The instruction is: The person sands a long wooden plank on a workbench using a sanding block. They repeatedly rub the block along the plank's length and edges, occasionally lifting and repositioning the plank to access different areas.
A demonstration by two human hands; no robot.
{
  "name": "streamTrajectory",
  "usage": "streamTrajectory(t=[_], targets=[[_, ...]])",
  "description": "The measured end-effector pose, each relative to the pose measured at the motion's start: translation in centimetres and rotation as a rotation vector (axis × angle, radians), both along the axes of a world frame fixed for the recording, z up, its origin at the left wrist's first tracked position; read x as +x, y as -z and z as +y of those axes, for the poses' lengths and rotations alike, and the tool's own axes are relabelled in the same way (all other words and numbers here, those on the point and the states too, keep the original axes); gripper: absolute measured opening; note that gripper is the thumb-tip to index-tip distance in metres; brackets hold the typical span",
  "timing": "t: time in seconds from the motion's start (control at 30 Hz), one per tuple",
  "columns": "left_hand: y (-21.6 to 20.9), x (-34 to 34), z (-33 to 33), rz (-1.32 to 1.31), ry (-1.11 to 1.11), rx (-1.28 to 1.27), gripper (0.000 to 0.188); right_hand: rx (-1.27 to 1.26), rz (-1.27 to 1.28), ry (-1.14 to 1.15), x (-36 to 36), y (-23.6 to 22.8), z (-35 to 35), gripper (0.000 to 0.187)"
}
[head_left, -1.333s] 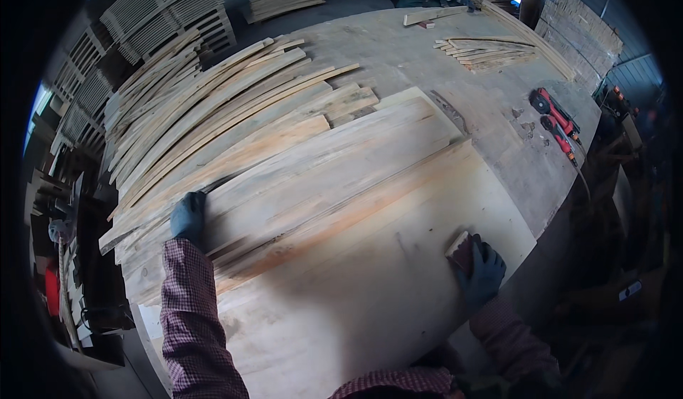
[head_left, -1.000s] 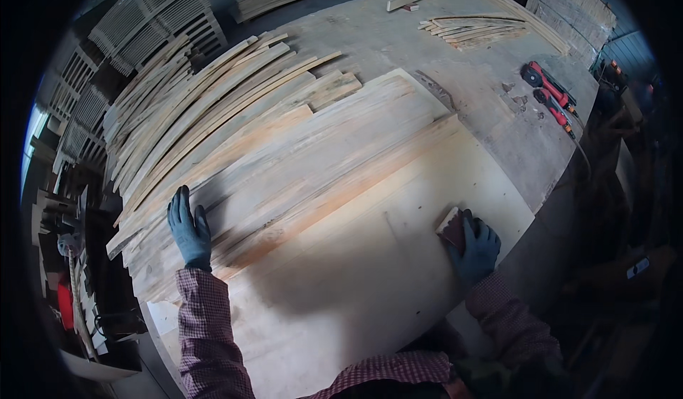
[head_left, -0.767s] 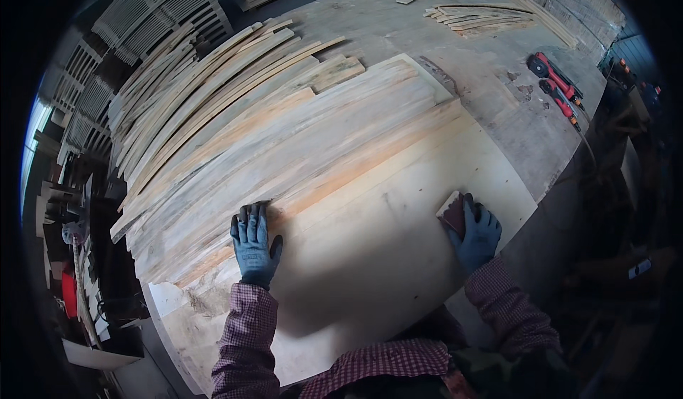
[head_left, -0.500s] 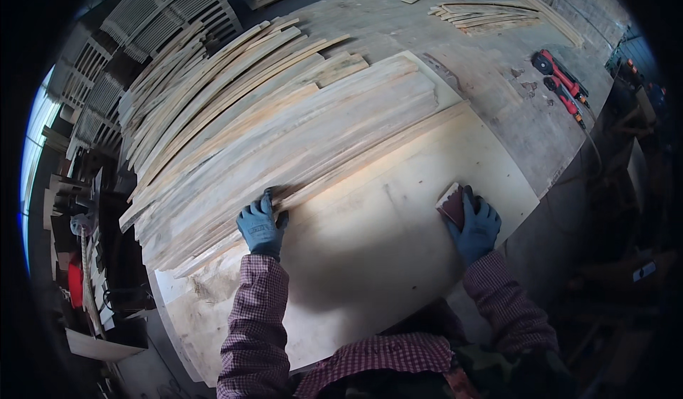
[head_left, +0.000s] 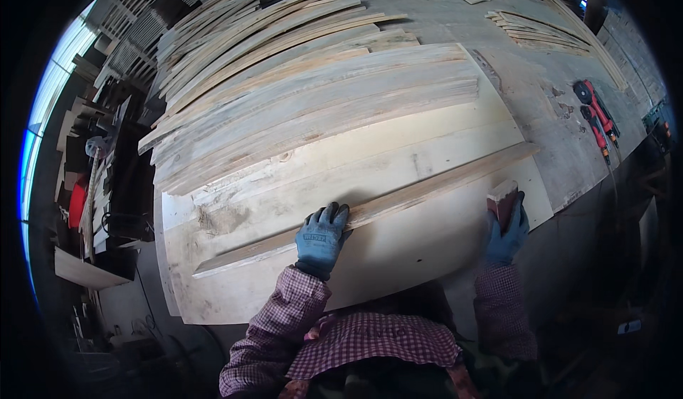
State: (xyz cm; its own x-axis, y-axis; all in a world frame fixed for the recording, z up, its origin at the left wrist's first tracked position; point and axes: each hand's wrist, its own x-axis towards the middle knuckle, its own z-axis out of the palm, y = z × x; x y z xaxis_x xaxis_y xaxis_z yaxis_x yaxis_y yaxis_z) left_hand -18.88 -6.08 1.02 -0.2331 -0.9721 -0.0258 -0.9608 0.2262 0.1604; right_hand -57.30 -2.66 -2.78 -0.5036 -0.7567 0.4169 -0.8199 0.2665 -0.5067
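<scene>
My left hand (head_left: 321, 234), in a blue glove, grips a long thin wooden strip (head_left: 398, 200) that lies across a pale plywood sheet (head_left: 356, 164), apart from the rest. My right hand (head_left: 506, 230), also gloved, holds a small reddish-brown sanding block (head_left: 501, 198) near the right end of that strip, at the sheet's near right corner. A large fanned stack of similar wooden strips (head_left: 306, 93) covers the far half of the sheet.
Two red-handled tools (head_left: 596, 114) lie on the workbench (head_left: 541, 93) to the right. A small bundle of strips (head_left: 541, 33) sits at the far right. Slatted wooden crates (head_left: 142, 50) and clutter stand left of the bench.
My left hand slid from the left edge of the stack toward the middle and pulled one strip out toward me. My right hand stayed on the sanding block.
</scene>
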Motion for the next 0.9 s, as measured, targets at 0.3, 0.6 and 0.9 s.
streamTrajectory(t=[0.3,0.6,0.9], targets=[[2.6,0.5,5.4,0.067,0.007,-0.139,0.091,0.169,0.401,-0.104,-4.7,-1.3,-2.8,0.08],[3.0,15.4,9.6,0.099,0.038,-0.229,0.102,0.461,0.46,-0.15,-3.3,-1.1,-5.6,0.083],[3.9,15.7,10.2,0.048,-0.078,-0.193,0.097,0.218,0.422,-1.189,29.7,-2.9,-0.8,0.081]])
